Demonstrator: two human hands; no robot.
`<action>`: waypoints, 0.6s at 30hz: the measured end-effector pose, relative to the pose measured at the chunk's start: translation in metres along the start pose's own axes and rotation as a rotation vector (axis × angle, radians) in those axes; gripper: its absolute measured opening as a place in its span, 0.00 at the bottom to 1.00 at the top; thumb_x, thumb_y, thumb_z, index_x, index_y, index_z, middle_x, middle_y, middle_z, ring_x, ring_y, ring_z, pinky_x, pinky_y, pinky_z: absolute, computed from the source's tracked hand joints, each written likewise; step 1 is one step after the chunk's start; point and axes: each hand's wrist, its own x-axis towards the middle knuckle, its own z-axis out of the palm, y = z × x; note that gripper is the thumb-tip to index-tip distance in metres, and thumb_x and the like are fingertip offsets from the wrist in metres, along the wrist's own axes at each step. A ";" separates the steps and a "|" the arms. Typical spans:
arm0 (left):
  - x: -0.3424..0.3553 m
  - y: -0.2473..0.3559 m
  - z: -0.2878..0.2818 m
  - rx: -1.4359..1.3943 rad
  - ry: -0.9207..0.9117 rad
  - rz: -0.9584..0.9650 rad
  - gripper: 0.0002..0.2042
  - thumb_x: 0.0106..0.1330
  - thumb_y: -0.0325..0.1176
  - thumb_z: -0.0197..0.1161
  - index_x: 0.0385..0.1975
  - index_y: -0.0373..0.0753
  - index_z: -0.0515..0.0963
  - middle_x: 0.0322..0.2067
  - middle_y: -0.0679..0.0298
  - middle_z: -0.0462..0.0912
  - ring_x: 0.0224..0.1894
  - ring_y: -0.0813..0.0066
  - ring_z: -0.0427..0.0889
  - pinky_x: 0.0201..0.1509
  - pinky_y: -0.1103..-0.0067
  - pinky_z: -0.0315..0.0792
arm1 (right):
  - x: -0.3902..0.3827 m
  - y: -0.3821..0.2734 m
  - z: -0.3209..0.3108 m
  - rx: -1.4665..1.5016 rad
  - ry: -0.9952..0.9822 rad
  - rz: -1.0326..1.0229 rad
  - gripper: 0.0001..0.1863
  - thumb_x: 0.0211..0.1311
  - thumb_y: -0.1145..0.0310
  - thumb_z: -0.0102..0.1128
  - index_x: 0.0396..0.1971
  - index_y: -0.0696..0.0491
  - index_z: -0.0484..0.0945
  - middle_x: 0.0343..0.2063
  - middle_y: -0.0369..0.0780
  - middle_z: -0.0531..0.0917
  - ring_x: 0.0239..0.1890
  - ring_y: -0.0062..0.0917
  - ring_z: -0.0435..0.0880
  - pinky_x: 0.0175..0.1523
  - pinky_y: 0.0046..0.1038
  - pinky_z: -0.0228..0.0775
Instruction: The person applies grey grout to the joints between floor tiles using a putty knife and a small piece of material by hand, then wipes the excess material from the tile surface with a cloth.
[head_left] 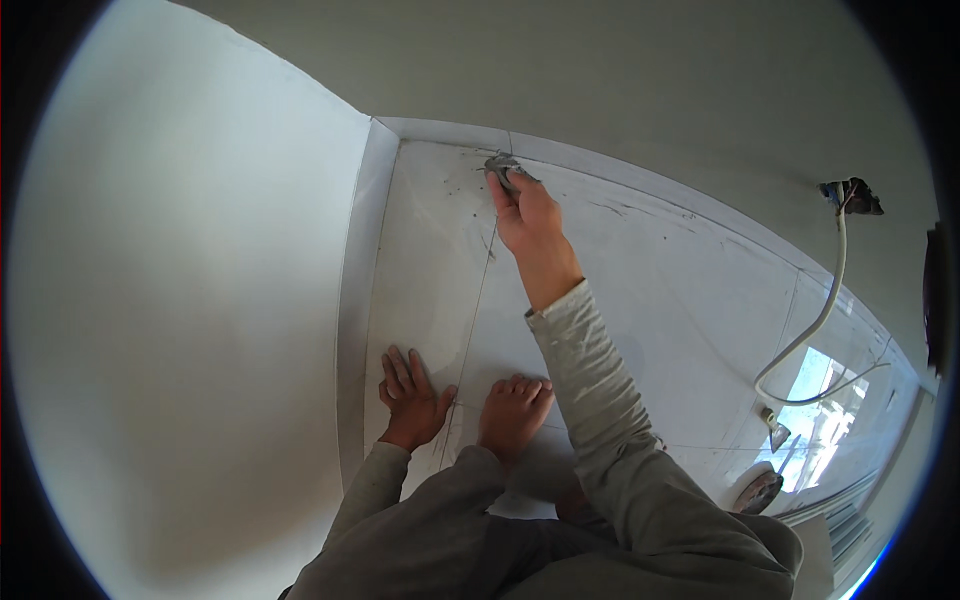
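Observation:
My right hand [527,215] is stretched far forward, its fingers closed around a crumpled grey rag [508,166]. The rag presses on the floor close to the foot of the far wall, by a joint between tiles. Dark smears and crumbs lie on the pale tiled floor [640,300] around it. Near the left wall, my left hand [412,402] rests flat on the tiles with fingers spread and nothing in it. Beside it stands my bare foot [515,412].
A pale skirting [620,160] runs along the far wall and turns along the left wall. At right, a white cable [838,270] hangs from a wall box [856,196] down to the floor. A scraper-like tool [778,434] and a round dirty container [757,490] lie near it.

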 end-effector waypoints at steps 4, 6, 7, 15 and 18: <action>0.000 -0.009 0.005 0.002 0.019 0.037 0.50 0.75 0.58 0.49 0.74 0.21 0.30 0.73 0.25 0.21 0.76 0.25 0.19 0.69 0.34 0.31 | 0.006 -0.007 0.026 0.133 0.159 0.033 0.08 0.69 0.84 0.54 0.44 0.71 0.71 0.46 0.49 0.78 0.49 0.37 0.83 0.58 0.32 0.86; 0.001 -0.005 0.004 -0.016 -0.019 0.007 0.50 0.75 0.58 0.49 0.74 0.21 0.31 0.73 0.24 0.21 0.75 0.24 0.19 0.69 0.35 0.30 | 0.005 -0.009 0.022 0.207 0.197 0.065 0.09 0.67 0.86 0.55 0.45 0.71 0.71 0.46 0.48 0.77 0.48 0.37 0.83 0.58 0.32 0.87; 0.001 -0.007 0.004 -0.011 -0.014 0.008 0.50 0.75 0.58 0.49 0.74 0.21 0.31 0.73 0.24 0.21 0.75 0.24 0.19 0.69 0.35 0.30 | 0.006 -0.007 0.020 0.263 0.175 0.065 0.08 0.67 0.86 0.55 0.44 0.71 0.71 0.45 0.48 0.77 0.48 0.37 0.83 0.58 0.31 0.87; -0.002 -0.004 0.003 0.018 0.011 -0.003 0.50 0.74 0.59 0.51 0.75 0.22 0.34 0.74 0.25 0.24 0.76 0.26 0.22 0.70 0.37 0.32 | -0.009 -0.003 0.002 0.225 0.000 0.043 0.08 0.68 0.85 0.53 0.44 0.72 0.70 0.46 0.49 0.77 0.48 0.37 0.82 0.58 0.32 0.87; -0.001 -0.008 0.006 0.011 0.047 0.026 0.50 0.74 0.59 0.51 0.75 0.22 0.34 0.74 0.24 0.24 0.76 0.26 0.22 0.70 0.37 0.32 | 0.000 -0.002 0.020 0.272 0.072 0.065 0.08 0.68 0.85 0.53 0.44 0.71 0.70 0.47 0.50 0.77 0.49 0.39 0.82 0.58 0.31 0.87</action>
